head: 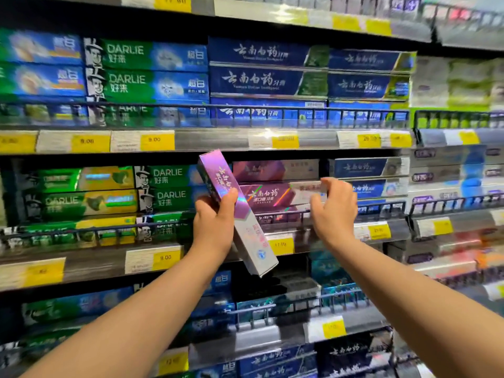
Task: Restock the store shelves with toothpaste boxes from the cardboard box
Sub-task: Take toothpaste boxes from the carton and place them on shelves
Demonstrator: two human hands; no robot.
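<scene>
On the left part of the middle shelf [90,257] lie green Darlie boxes [81,192], stacked flat with their long sides to the front. Just right of them, the left hand [214,222] is raised in front of the shelf and grips a purple toothpaste box [245,227]. The thumb lies across the front face and the other fingers are curled behind it. This box is in the air, in front of the shelf edge and not resting on it. Its long axis runs on a diagonal: the purple end points up and to the left, towards the shelf above, and the pale end points down and to the right, past a yellow price tag [281,244].

Behind it, a shelved purple box [268,195] of the same kind lies flat on a stack, behind the wire rail [283,214], with its long axis horizontal, left to right. The right hand [334,211] is at the right, pale end of this box. Its fingers are bent over the top of that end and the thumb is below; whether they really pinch it I cannot tell. Further right are dark blue boxes [365,167], also lying horizontally.
</scene>
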